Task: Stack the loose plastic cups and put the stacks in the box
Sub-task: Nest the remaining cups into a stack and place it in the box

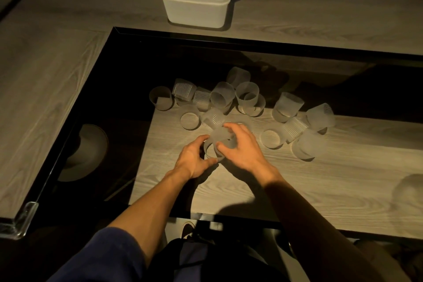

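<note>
**Head view.** Well apart from the white translucent plastic box [194,14], on its near side, the left hand [194,158] and right hand [242,146] each close a curled grip on a frosted translucent plastic cup [218,144]. Whether this is 1 cup or 2 nested cannot be told. Loose frosted cups [247,96], some upright and some tipped, crowd between the hands and the box. Likely hazards are thin walls buckling under a squeeze, and a knuckle nudging neighbours, which would roll on the smooth dark glass panel [137,71]. The grey wood-grain worktop [57,64] frames the glass. The room is dim and warmly lit.
</note>
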A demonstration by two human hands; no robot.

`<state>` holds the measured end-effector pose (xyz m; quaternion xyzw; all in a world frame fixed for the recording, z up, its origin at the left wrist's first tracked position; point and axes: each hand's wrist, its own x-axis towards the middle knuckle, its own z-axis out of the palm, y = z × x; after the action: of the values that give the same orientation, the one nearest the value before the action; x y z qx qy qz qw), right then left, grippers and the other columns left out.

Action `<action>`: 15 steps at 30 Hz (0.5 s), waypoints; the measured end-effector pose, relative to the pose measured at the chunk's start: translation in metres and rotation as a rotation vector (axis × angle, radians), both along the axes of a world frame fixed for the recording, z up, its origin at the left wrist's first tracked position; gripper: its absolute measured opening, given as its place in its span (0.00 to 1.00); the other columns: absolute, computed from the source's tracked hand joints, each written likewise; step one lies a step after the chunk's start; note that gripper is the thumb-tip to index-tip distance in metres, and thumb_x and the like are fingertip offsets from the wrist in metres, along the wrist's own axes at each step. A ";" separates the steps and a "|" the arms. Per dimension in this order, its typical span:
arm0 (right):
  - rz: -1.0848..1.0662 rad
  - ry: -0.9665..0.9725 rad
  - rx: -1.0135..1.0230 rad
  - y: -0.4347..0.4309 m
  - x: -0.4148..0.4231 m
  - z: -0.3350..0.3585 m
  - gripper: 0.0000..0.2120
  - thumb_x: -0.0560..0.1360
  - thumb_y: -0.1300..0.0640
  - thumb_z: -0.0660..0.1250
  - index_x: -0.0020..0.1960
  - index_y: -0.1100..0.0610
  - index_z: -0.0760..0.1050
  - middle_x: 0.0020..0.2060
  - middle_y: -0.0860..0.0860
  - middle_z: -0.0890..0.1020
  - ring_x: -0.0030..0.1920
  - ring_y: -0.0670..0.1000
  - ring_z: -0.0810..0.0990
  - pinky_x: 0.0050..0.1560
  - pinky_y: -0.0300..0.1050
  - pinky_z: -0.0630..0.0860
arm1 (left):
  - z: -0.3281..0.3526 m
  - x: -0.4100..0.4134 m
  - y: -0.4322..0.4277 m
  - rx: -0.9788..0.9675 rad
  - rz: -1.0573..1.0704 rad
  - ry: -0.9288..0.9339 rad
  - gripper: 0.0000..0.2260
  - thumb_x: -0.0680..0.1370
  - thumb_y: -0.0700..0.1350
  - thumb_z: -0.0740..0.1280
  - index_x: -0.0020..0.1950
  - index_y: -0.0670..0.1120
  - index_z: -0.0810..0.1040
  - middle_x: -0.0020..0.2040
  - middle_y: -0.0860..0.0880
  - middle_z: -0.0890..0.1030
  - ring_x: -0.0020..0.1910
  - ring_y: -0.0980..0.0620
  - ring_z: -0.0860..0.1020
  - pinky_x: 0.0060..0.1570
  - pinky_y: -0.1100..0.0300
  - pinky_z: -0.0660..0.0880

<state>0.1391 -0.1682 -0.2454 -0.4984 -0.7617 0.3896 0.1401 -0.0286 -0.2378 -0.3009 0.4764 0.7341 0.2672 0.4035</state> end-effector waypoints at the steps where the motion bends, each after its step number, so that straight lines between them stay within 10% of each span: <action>1: 0.008 -0.012 0.020 0.000 -0.001 0.001 0.33 0.74 0.46 0.73 0.75 0.49 0.66 0.67 0.49 0.71 0.66 0.50 0.72 0.65 0.50 0.75 | 0.000 0.000 0.000 0.000 0.001 -0.004 0.35 0.67 0.52 0.80 0.72 0.56 0.69 0.57 0.53 0.81 0.55 0.52 0.80 0.59 0.50 0.79; 6: 0.041 -0.150 0.180 0.000 -0.002 0.009 0.28 0.69 0.44 0.76 0.60 0.49 0.64 0.54 0.49 0.75 0.51 0.52 0.76 0.49 0.49 0.77 | 0.000 0.000 0.000 -0.009 0.009 -0.097 0.33 0.70 0.45 0.79 0.72 0.54 0.69 0.56 0.51 0.81 0.54 0.52 0.80 0.60 0.50 0.79; 15: 0.245 -0.335 0.121 -0.008 -0.014 -0.002 0.40 0.71 0.40 0.72 0.79 0.42 0.59 0.71 0.51 0.67 0.69 0.57 0.69 0.66 0.57 0.73 | 0.003 0.002 -0.001 -0.009 0.006 -0.138 0.34 0.71 0.36 0.76 0.74 0.51 0.67 0.57 0.48 0.81 0.51 0.57 0.80 0.51 0.64 0.78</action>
<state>0.1253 -0.1763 -0.2472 -0.4505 -0.8513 0.2689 -0.0070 -0.0270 -0.2393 -0.2979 0.4527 0.7073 0.2974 0.4544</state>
